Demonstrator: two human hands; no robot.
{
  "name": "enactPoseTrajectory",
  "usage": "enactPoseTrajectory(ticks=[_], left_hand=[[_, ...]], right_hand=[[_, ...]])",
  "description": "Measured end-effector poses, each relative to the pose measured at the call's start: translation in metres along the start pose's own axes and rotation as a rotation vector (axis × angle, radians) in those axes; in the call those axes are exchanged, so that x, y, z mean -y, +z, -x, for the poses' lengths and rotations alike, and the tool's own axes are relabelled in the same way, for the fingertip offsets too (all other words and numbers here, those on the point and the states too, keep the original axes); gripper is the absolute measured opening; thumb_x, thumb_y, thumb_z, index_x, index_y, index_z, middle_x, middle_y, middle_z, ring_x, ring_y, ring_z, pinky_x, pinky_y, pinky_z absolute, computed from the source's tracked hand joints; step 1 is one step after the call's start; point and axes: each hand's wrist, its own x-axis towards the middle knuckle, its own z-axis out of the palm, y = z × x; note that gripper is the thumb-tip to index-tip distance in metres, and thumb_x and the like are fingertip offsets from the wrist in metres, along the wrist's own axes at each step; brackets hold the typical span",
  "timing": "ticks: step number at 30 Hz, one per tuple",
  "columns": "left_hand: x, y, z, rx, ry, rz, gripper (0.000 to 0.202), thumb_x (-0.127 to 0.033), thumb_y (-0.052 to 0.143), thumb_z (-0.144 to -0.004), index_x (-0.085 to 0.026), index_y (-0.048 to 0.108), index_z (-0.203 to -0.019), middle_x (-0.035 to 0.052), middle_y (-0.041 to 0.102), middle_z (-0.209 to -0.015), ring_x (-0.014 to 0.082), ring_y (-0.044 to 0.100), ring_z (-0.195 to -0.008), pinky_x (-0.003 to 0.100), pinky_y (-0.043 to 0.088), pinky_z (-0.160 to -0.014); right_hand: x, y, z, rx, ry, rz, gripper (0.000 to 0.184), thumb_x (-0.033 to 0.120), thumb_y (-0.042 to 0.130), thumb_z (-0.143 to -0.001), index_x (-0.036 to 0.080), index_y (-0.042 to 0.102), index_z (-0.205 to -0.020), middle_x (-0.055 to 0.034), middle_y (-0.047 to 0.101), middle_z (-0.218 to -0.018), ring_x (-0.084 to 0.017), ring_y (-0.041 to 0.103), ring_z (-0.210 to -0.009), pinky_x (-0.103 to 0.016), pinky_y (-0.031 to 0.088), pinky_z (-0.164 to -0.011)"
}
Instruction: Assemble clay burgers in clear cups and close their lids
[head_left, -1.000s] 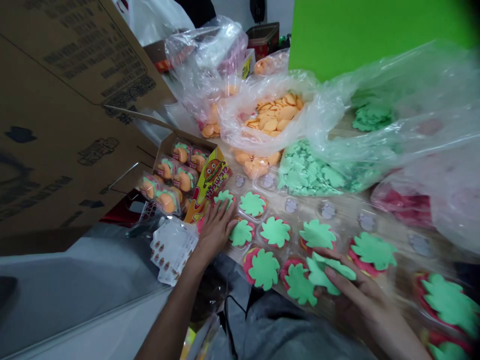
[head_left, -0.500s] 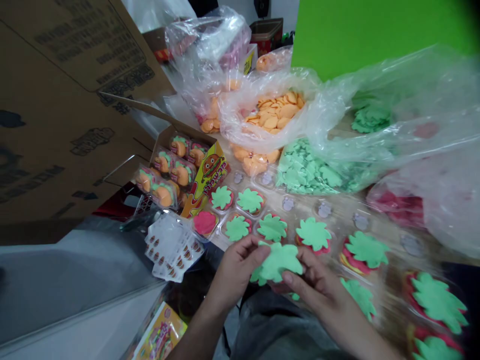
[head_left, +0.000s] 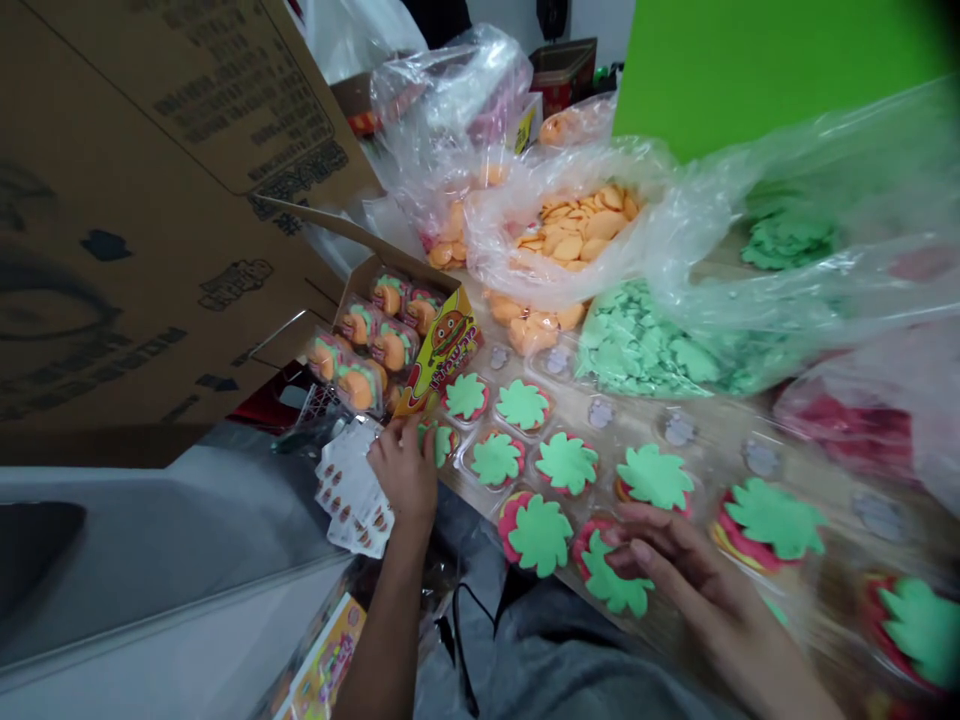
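Note:
My left hand reaches to the leftmost clear tray, its fingers curled at the edge of a green leaf-shaped foam piece. The fingertips are partly hidden. Close above another green leaf piece, which lies on a pink disc at the front, hovers my right hand, thumb and fingers apart with nothing visible between them. To its left, a further leaf piece rests on a pink disc. More trays with layered pink, yellow and green pieces stand in rows on the wooden table.
A display box full of packed toy burgers stands at the left, beside printed sticker sheets. Behind the trays lie plastic bags of orange pieces, green pieces and pink pieces. A large carton rises at far left.
The hands, together on green leaf pieces before, have parted. My left hand moved left to the leftmost tray, where a leaf piece now covers the pink disc. The view shifted slightly.

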Motion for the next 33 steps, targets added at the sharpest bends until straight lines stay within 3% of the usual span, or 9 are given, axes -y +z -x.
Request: enactPoseTrajectory(ticks=[2,6,9,13,18,24,27,30,33], left_hand=[[-0.009,0.005,-0.001,0.033,0.116,-0.054,0.029,-0.034,0.045,-0.087,-0.016,0.06,-0.105,0.0147,0.053,-0.114,0.0276,0.042,-0.113,0.047,0.026,-0.098],[-0.027,0.014,-0.01,0.246,0.378,-0.118,0.026,-0.032,0.045,-0.088,-0.023,0.062,-0.106,0.0038,0.062,-0.107,0.0181,0.052,-0.102,0.032,0.037,-0.093],[-0.032,0.02,-0.015,0.305,0.473,-0.199,0.027,-0.031,0.044,-0.089,-0.027,0.062,-0.109,0.003,0.065,-0.105,0.0219,0.052,-0.101,0.037,0.037,-0.091],[-0.033,0.021,-0.014,0.292,0.506,-0.292,0.032,-0.033,0.043,-0.089,-0.022,0.061,-0.112,0.0099,0.064,-0.108,0.0307,0.048,-0.106,0.047,0.034,-0.089],[-0.034,0.022,-0.01,0.325,0.535,-0.312,0.038,-0.033,0.045,-0.088,-0.023,0.052,-0.123,0.0076,0.061,-0.116,0.0299,0.046,-0.108,0.046,0.034,-0.092],[-0.031,0.025,-0.018,0.319,0.494,-0.266,0.031,-0.03,0.039,-0.09,-0.022,0.063,-0.107,0.0043,0.066,-0.107,0.0232,0.054,-0.1,0.04,0.04,-0.089],[-0.033,0.024,-0.018,0.275,0.488,-0.257,0.03,-0.029,0.04,-0.089,-0.02,0.066,-0.1,0.0076,0.067,-0.102,0.0263,0.055,-0.097,0.046,0.041,-0.086],[-0.053,0.019,-0.025,0.241,0.529,-0.25,0.027,-0.031,0.046,-0.085,-0.019,0.068,-0.094,0.0125,0.066,-0.104,0.0325,0.053,-0.1,0.056,0.036,-0.088],[-0.097,0.021,-0.054,0.275,0.623,-0.195,0.029,-0.03,0.041,-0.088,-0.019,0.063,-0.103,0.011,0.061,-0.113,0.0255,0.051,-0.109,0.044,0.038,-0.094]], right_hand=[[-0.002,-0.003,0.0,0.009,0.002,0.025,0.028,0.04,0.056,-0.08,0.025,0.059,-0.104,-0.0056,0.068,-0.095,-0.019,0.065,-0.084,-0.03,0.053,-0.078],[-0.003,-0.005,0.002,-0.017,0.009,0.05,0.029,0.042,0.057,-0.078,0.025,0.061,-0.102,-0.0051,0.069,-0.093,-0.02,0.066,-0.084,-0.03,0.054,-0.076],[-0.003,-0.001,0.004,-0.055,0.014,0.026,0.026,0.041,0.058,-0.078,0.025,0.063,-0.098,-0.0045,0.069,-0.094,-0.019,0.066,-0.083,-0.027,0.053,-0.075],[-0.005,0.003,0.006,-0.126,-0.027,-0.048,0.02,0.038,0.058,-0.079,0.025,0.065,-0.093,-0.0031,0.069,-0.09,-0.017,0.065,-0.079,-0.026,0.053,-0.073],[-0.003,-0.001,0.007,-0.174,-0.047,-0.064,0.02,0.04,0.06,-0.077,0.026,0.067,-0.088,-0.0022,0.069,-0.084,-0.017,0.065,-0.077,-0.026,0.053,-0.071],[0.003,-0.01,0.007,-0.063,-0.045,0.005,0.024,0.041,0.056,-0.08,0.024,0.065,-0.093,-0.0039,0.067,-0.09,-0.019,0.064,-0.085,-0.027,0.051,-0.075],[0.0,-0.014,0.007,-0.064,-0.071,0.029,0.025,0.042,0.055,-0.08,0.024,0.064,-0.094,-0.0037,0.066,-0.089,-0.019,0.062,-0.085,-0.026,0.05,-0.076],[-0.002,-0.019,0.006,-0.097,-0.074,0.026,0.025,0.043,0.055,-0.079,0.024,0.065,-0.093,-0.003,0.066,-0.083,-0.018,0.062,-0.081,-0.024,0.051,-0.073],[0.001,-0.026,0.007,-0.106,-0.066,-0.005,0.024,0.043,0.058,-0.077,0.026,0.067,-0.091,-0.0023,0.068,-0.082,-0.018,0.063,-0.08,-0.023,0.051,-0.072]])
